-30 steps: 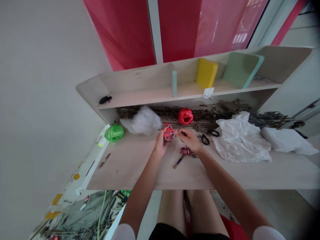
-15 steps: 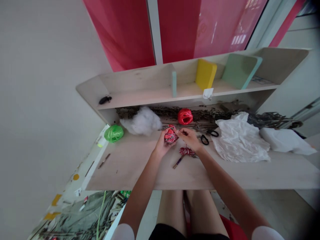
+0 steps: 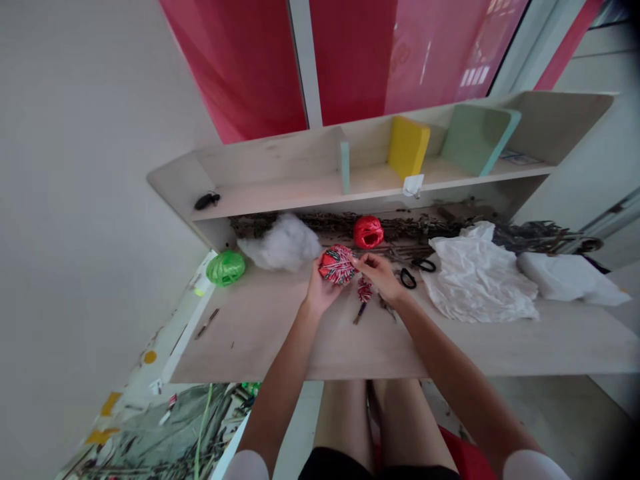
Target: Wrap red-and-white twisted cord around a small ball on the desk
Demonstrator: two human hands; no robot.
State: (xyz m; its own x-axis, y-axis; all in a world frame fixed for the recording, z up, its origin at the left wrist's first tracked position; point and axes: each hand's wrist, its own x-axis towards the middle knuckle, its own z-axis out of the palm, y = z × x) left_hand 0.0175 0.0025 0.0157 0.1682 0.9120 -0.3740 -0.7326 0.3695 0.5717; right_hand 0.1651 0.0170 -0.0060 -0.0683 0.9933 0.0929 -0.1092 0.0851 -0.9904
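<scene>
Left hand [image 3: 321,292] and right hand [image 3: 380,276] are right on the red-and-white wrapped ball [image 3: 337,265], up above the worktop [image 3: 280,340]!
The left fingers [image 3: 320,268] are curled under the ball, gripping it, while the right fingers [image 3: 361,261] pinch tight at its edge, on something too thin to make out. Just below the ball lies a small red-and-white tassel on a stick [image 3: 365,291], with black-handled scissors [image 3: 412,274] right of the hands. Behind, a red raffia ball [image 3: 368,232] sits on dried twigs [image 3: 415,230]; off to the left, white fibre stuffing [image 3: 280,243] and a green raffia ball [image 3: 226,268]; to the right, crumpled white plastic sheet [image 3: 475,283].
</scene>
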